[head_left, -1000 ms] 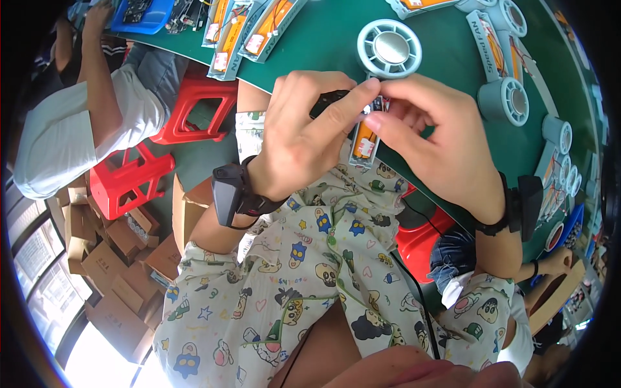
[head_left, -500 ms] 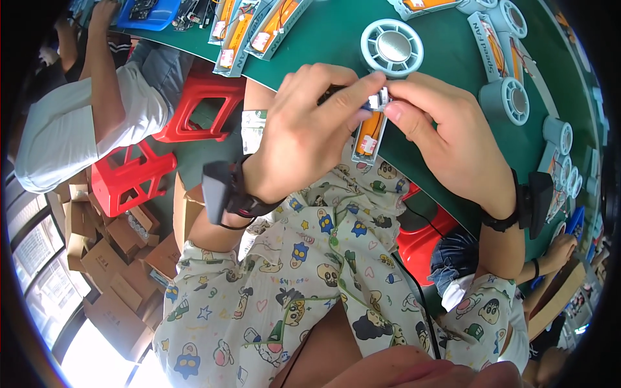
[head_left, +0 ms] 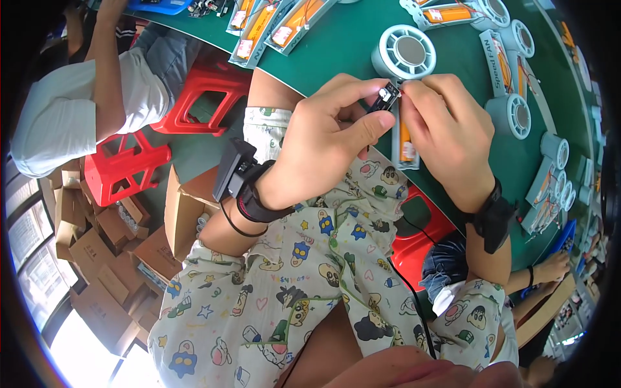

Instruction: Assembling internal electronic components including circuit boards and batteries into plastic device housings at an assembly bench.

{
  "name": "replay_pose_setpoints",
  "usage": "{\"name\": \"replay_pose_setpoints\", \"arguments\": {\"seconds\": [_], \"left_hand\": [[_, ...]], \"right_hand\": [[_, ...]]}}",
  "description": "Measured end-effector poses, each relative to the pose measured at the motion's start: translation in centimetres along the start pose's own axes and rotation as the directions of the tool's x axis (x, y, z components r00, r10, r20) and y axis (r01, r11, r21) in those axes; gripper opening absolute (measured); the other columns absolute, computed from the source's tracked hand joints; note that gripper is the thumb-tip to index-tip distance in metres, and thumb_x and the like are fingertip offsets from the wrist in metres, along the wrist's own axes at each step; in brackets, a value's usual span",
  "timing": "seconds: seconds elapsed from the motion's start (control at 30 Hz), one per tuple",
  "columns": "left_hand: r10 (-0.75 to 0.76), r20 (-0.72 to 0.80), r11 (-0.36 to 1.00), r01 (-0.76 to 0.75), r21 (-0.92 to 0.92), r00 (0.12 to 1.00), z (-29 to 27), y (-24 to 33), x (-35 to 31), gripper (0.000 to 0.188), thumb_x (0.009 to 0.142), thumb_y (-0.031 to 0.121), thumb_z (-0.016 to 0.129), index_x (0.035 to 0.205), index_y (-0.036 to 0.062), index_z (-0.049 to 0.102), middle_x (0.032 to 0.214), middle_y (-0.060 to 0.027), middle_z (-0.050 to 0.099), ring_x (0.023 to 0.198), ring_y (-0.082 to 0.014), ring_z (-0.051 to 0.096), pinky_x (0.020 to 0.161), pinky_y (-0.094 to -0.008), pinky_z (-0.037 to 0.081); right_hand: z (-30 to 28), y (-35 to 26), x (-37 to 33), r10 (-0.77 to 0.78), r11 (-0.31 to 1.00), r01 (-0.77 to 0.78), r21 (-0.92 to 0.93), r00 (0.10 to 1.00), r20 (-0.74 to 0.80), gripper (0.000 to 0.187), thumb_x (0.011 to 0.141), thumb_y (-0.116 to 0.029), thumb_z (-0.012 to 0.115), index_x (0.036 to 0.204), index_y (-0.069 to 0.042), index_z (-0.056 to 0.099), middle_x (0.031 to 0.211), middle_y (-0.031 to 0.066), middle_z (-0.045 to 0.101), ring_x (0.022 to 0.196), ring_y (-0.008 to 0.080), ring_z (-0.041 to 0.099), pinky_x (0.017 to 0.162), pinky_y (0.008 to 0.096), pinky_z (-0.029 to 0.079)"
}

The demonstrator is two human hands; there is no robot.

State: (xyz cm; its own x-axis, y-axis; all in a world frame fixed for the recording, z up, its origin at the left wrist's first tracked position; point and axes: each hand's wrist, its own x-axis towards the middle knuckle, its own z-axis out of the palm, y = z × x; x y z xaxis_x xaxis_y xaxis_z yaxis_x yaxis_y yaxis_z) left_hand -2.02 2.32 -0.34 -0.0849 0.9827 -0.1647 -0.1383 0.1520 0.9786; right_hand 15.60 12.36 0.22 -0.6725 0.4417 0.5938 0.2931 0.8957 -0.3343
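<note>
My left hand (head_left: pixel 323 132) pinches a small black circuit board (head_left: pixel 387 95) with a white connector between thumb and fingers. Close beside it, my right hand (head_left: pixel 456 132) has its thumb and fingertips pressed together; what they hold is too small to make out. Between and below the hands lies the open handle of a handheld fan, with an orange battery (head_left: pixel 406 137) in it. The fan's round grey-blue head (head_left: pixel 405 53) rests on the green table (head_left: pixel 336 48), just beyond my fingertips. My fingers partly cover the upper handle.
Several open fan handles with orange batteries (head_left: pixel 301 22) lie at the far left. More fans (head_left: pixel 511 116) line the right side. Red stools (head_left: pixel 204 97), cardboard boxes (head_left: pixel 107 265) and a person in a white shirt (head_left: pixel 61 116) are on the left. Another person's hand (head_left: pixel 553 266) shows at right.
My left hand has turned the circuit board so more of its black face shows. Both hands have shifted slightly right in view, and the fan handle now stands more upright.
</note>
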Motion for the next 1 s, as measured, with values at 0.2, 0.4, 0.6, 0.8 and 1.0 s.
{"name": "replay_pose_setpoints", "arguments": {"seconds": [0.2, 0.4, 0.6, 0.8, 1.0], "left_hand": [[-0.130, -0.005, 0.989, 0.129, -0.065, 0.992, 0.2, 0.0, -0.2, 0.038, 0.099, 0.004, 0.069, 0.135, -0.0048, 0.061, 0.105, -0.0052, 0.055, 0.073, -0.0097, 0.062, 0.055, -0.0237, 0.051], [-0.108, -0.030, 0.988, 0.104, -0.116, 0.994, 0.7, 0.0, -0.5, 0.037, 0.096, 0.008, 0.074, 0.127, -0.0086, 0.064, 0.095, -0.0047, 0.063, 0.069, -0.0076, 0.063, 0.053, -0.0231, 0.050], [-0.147, 0.040, 0.981, 0.150, -0.126, 0.988, -1.0, -0.1, -0.3, 0.035, 0.096, 0.009, 0.073, 0.125, -0.0081, 0.065, 0.098, -0.0062, 0.068, 0.071, -0.0077, 0.065, 0.055, -0.0217, 0.052], [-0.249, 0.140, 0.892, 0.283, -0.352, 0.958, -1.3, -0.4, 0.3, 0.033, 0.098, 0.011, 0.071, 0.124, -0.0071, 0.063, 0.101, -0.0082, 0.070, 0.078, -0.0088, 0.067, 0.057, -0.0219, 0.056], [-0.235, 0.107, 0.845, 0.257, -0.469, 0.966, -0.4, -0.4, 0.7, 0.029, 0.098, 0.009, 0.070, 0.121, -0.0064, 0.062, 0.099, -0.0086, 0.070, 0.080, -0.0106, 0.068, 0.058, -0.0232, 0.059]], "right_hand": [[-1.3, -2.6, 0.2, 0.174, 0.976, -0.151, -0.157, 0.974, 0.146, 0.026, 0.082, 0.008, 0.074, 0.107, 0.001, 0.069, 0.097, 0.0107, 0.066, 0.074, 0.0290, 0.068, 0.063, 0.0369, 0.055], [-2.2, -3.6, 0.5, 0.333, 0.938, -0.279, -0.205, 0.890, 0.312, 0.038, 0.075, 0.004, 0.074, 0.112, 0.002, 0.069, 0.102, 0.0094, 0.061, 0.080, 0.0278, 0.067, 0.067, 0.0356, 0.055], [-1.3, -1.7, -0.1, 0.309, 0.950, -0.309, -0.040, 0.920, 0.240, 0.028, 0.085, 0.004, 0.072, 0.112, -0.001, 0.070, 0.093, 0.0118, 0.063, 0.075, 0.0308, 0.067, 0.063, 0.0368, 0.054], [-0.6, -1.6, -0.1, 0.329, 0.944, -0.328, -0.024, 0.941, 0.074, 0.020, 0.085, 0.000, 0.075, 0.104, -0.005, 0.072, 0.083, 0.0077, 0.061, 0.068, 0.0285, 0.065, 0.060, 0.0364, 0.053], [-2.2, -3.5, 0.1, 0.321, 0.936, -0.274, -0.221, 0.922, 0.218, 0.022, 0.088, -0.005, 0.073, 0.109, -0.006, 0.070, 0.084, 0.0084, 0.061, 0.069, 0.0276, 0.065, 0.058, 0.0379, 0.051]]}}
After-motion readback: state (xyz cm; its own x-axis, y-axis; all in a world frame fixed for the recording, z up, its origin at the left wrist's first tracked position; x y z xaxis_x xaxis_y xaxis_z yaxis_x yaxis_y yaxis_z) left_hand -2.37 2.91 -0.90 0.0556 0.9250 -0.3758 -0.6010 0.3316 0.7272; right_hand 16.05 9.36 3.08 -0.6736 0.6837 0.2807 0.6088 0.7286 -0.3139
